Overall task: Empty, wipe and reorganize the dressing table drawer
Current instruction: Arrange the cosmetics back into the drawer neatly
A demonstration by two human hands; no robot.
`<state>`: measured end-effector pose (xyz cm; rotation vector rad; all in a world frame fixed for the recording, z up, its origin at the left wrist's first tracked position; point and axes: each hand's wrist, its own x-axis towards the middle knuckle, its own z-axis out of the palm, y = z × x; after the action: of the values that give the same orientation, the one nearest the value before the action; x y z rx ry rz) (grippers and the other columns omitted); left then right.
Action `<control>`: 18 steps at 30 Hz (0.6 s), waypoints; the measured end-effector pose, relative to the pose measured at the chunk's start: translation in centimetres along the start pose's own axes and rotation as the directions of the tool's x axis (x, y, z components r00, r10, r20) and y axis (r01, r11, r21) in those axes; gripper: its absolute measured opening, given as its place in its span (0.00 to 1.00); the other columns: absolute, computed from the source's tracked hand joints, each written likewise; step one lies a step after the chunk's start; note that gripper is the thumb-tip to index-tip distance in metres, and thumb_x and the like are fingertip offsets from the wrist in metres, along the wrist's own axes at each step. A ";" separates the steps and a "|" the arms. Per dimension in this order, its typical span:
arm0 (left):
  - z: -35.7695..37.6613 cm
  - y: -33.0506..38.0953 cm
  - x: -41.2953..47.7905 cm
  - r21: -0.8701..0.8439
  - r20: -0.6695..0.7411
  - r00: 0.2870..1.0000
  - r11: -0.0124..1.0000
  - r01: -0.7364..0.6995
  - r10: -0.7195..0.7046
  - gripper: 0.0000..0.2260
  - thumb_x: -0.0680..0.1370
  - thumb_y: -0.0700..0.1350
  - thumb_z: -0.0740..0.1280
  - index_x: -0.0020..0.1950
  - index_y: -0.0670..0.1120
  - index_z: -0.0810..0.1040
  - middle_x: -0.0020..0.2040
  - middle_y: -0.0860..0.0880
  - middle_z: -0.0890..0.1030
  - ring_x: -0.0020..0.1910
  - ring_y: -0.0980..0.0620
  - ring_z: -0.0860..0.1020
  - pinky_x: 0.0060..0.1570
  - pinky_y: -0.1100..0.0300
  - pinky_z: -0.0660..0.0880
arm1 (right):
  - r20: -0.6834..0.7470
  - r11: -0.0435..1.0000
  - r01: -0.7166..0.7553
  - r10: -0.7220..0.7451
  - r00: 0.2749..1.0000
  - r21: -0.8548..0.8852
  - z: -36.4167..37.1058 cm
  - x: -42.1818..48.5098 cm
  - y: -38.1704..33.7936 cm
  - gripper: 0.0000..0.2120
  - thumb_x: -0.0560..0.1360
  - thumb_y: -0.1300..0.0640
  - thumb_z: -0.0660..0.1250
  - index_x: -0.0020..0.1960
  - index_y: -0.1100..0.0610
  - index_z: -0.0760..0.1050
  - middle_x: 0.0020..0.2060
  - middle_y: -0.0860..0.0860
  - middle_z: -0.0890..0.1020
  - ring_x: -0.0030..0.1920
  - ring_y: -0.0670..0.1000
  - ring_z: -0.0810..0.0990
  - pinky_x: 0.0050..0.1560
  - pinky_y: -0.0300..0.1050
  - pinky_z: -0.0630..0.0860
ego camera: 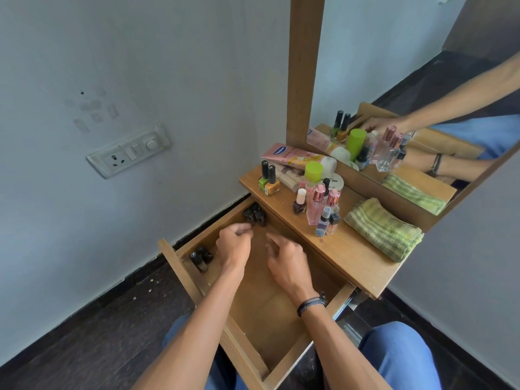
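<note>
Drawer (267,319) of the dressing table stands pulled well out from under the counter's (351,249) front edge, its wooden bottom mostly bare. One group of dark bottles (255,215) stands in the drawer's corner just under that front edge. A second dark group (200,258) stands along the same side wall, in the corner against the drawer's front panel.

Both hands are inside the drawer. The left hand (233,247) is just beside the first group, its fingers (244,228) curled in toward the thumb; whether they pinch anything cannot be told. The right hand (287,261) is near it, over the drawer's middle, blurred, with its fingers loosely bent and spread and nothing in them. A dark wristband (311,302) circles its wrist.

At the counter's left end stand a green nail polish (264,175) and an orange one (272,181), touching. Behind them a pink tube (295,157) lies along the back edge. Toward the middle is a cluster: a green-capped bottle (313,171), a dark polish with a pale cap (300,204), pink-capped perfume bottles (316,205) and a small spray bottle (323,222). A folded green checked cloth (382,229) lies toward the right end. A wood-framed mirror (422,94) rises from the back edge.
</note>
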<state>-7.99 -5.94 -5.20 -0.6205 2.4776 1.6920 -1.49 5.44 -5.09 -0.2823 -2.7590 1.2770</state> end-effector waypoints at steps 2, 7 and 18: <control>-0.5 0.8 -1.1 -0.023 0.029 0.995 0.995 -0.096 0.097 0.09 0.78 0.39 0.70 0.53 0.52 0.84 0.49 0.55 0.85 0.51 0.56 0.82 0.59 0.56 0.78 | -0.089 0.999 0.046 -0.048 0.995 -0.028 -1.0 -1.6 -0.1 0.14 0.81 0.58 0.66 0.65 0.53 0.81 0.61 0.48 0.84 0.57 0.48 0.83 0.59 0.40 0.78; -0.1 4.5 -3.7 -0.077 0.099 0.930 0.934 -0.348 0.354 0.10 0.77 0.40 0.73 0.57 0.48 0.84 0.47 0.59 0.85 0.45 0.66 0.81 0.47 0.72 0.77 | -0.278 0.997 0.076 -0.067 0.958 0.023 -4.2 -4.5 -0.5 0.10 0.79 0.60 0.68 0.57 0.52 0.85 0.51 0.43 0.86 0.47 0.41 0.83 0.51 0.38 0.81; 3.8 8.3 -4.6 0.197 0.258 0.869 0.858 -0.474 0.421 0.16 0.75 0.47 0.76 0.62 0.50 0.83 0.55 0.50 0.86 0.56 0.50 0.82 0.55 0.54 0.78 | -0.406 0.993 0.018 0.032 0.913 0.118 -8.1 -6.0 0.4 0.09 0.78 0.60 0.70 0.54 0.51 0.86 0.42 0.44 0.86 0.41 0.42 0.83 0.44 0.49 0.83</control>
<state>-7.44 1.39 1.91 0.1768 2.7587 1.4154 5.66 10.48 -0.19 -0.4879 -2.3230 1.2151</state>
